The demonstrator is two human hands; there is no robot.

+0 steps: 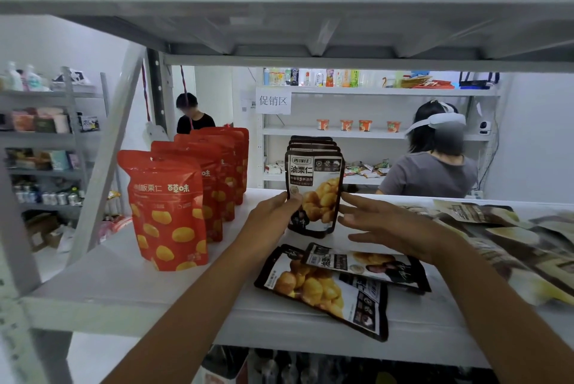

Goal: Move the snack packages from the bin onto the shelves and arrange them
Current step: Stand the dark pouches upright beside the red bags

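Head view, left to right: red pouches (167, 213) stand in a front-to-back row on the shelf (124, 284), left side; that row looks finished. Your left hand (273, 213) pinches the lower left edge of the front black pouch (313, 185), thumb on its face. That pouch stands upright mid-shelf, at the head of a short row of black pouches (312, 142) lined up behind it. Your right hand (391, 228) is released, fingers straight and spread, tips at the pouch's right edge; touching or just shy of it, can't tell. Below your hands, two flat black pouches (323, 287) lie face up near the shelf's front lip, one overlapping the other. Far right, a loose pile (503, 228) of pale and brown packs lies flat and blurred. Bin not in view.

Step, as I judge it: arranging. You're squaring the front black pouch into its row. Next move calls for letting go only once it stands alone, then taking the upper flat pouch and standing it in front, face forward. The row is tight, so a knock could topple the ones behind.
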